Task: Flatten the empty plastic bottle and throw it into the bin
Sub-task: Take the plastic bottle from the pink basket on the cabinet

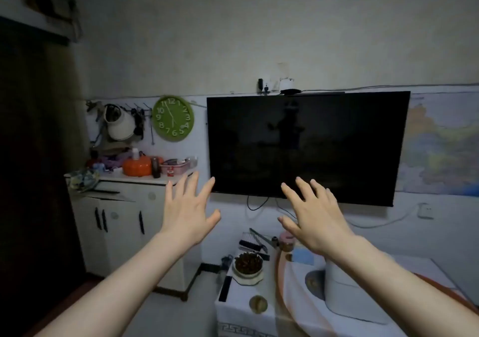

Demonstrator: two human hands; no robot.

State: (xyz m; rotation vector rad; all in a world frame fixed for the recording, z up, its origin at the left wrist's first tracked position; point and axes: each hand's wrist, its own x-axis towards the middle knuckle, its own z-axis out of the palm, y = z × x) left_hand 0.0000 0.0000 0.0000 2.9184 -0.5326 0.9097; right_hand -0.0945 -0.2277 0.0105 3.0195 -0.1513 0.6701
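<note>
Both hands, left hand (188,211) and right hand (309,216), spread empty; no bottle visible, though it would likely crush easily mid-body.

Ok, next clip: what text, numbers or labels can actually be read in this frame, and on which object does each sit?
"1" to "12": white hour numerals on the round green wall clock.
Small red box below the pink plastic basket on the white cabinet: it has a label, too small to read.
Colourful wall map right of the black television: any print is too blurred.
Nothing else legible.
</note>
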